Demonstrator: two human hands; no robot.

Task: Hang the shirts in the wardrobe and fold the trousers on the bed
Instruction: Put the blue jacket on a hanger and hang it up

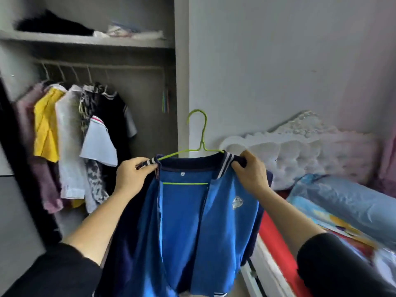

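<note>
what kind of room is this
Most likely a bedroom: an open wardrobe with clothes hanging on its rail, and beside it a bed with a tufted white headboard.

Soft, even light fills the room, brightest at the right of the frame, where the wall [278, 61] and headboard [310, 153] look washed out with a pink cast. The wardrobe [141, 93] at upper left is dimmer, with deep shadow under its shelf [85, 40]. Nothing is crisp: blur smears the hanging clothes [68, 136] at left and the bedding [342, 200] at lower right. The blue shirt [182, 221] in the centre is clearest. Straight edges bow toward the left border.
</note>
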